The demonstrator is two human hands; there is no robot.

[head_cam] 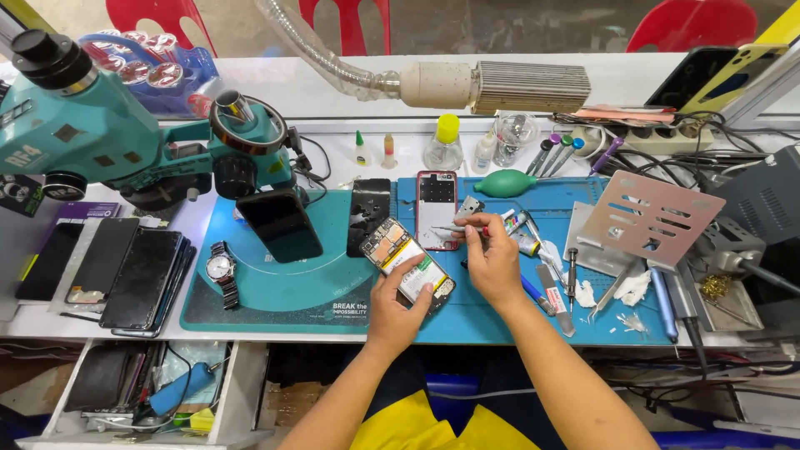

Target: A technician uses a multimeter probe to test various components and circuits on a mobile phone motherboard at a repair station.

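Fingers of the left hand (398, 310) wrap the lower end of an opened smartphone with its back cover off and yellow-edged battery showing (408, 262), holding it tilted on the blue silicone work mat (283, 292) near the mat's front edge. The right hand (493, 260) is pinched shut on thin metal tweezers (457, 227), tips aimed at the phone's upper end. As I judge it, a slip could gouge the battery or flick a small part into the clutter of screwdrivers (557, 153) beside it.
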